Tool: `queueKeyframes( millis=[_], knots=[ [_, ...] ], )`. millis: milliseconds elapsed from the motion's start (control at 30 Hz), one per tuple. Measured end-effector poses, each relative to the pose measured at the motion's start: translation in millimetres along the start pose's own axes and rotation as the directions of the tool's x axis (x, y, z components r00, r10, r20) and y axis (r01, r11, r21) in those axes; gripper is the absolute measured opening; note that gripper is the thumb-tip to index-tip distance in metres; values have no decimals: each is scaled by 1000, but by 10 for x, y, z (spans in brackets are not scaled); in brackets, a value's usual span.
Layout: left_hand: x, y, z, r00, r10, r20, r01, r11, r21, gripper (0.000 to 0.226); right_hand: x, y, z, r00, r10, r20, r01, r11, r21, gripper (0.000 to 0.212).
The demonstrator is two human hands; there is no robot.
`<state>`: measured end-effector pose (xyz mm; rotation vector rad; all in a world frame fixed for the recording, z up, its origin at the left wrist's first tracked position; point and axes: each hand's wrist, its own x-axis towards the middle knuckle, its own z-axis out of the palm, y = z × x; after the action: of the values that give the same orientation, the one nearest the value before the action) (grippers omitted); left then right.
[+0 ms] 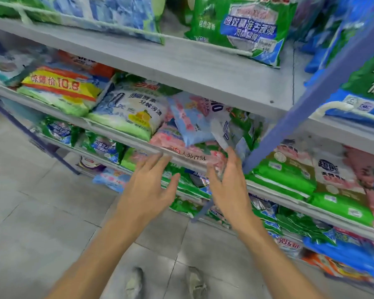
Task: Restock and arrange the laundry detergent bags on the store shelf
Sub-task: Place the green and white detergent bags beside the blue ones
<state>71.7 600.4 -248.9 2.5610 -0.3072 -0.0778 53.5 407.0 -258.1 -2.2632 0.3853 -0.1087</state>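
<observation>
Two bare forearms extend up from the bottom edge, the elbows cut off by the frame. The left hand (153, 186) is held open with fingers spread and nothing in it. The right hand (229, 186) is likewise opened wide, palm turned inward, with nothing gripped. Whether the right fingertips touch the packaging ahead cannot be told, as that spot is smeared by blur.

Just beyond the hands, a blue-and-pink bag (192, 119) is seen lying tilted on top of a stack of pink bags (181, 147) at the front of the middle shelf (30, 100), close beside the blue upright (311, 89). Its print is too blurred to be read. The lower shelves are partly hidden behind both hands.

On a yellow-and-red bag (61, 85) further left, "10.8" can be read after Chinese characters. A lemon is pictured on the white-and-green bag (134, 113) next to it, beside Chinese lettering. The green bag (242, 24) on the shelf above is cut off at the top, and its blue label is illegible. A pair of shoes (134, 283) is visible on the grey floor tiles.
</observation>
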Motion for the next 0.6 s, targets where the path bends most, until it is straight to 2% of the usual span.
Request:
queueKeyframes(
  millis=[100,200,300,367,467,600],
  knots=[
    [181,-108,-10,997,77,13,-76,997,-26,58,96,-28,225,997,36,-66,-37,999,-16,69],
    [371,-272,7,991,126,51,-125,992,-31,56,304,14,382,973,97,-210,-102,995,-12,61],
    [571,-444,16,988,148,50,-146,988,-47,58,555,64,488,936,181,-303,-183,983,20,74],
    [703,-522,19,985,169,26,-168,984,-52,57,710,97,533,907,209,-366,-215,976,26,74],
    [881,-598,94,978,209,-21,-210,975,-70,49,870,160,567,874,212,-437,-225,974,22,64],
    [1139,-614,244,966,252,-57,-257,962,-92,50,983,288,650,855,169,-490,-212,977,-34,72]
  ],
)
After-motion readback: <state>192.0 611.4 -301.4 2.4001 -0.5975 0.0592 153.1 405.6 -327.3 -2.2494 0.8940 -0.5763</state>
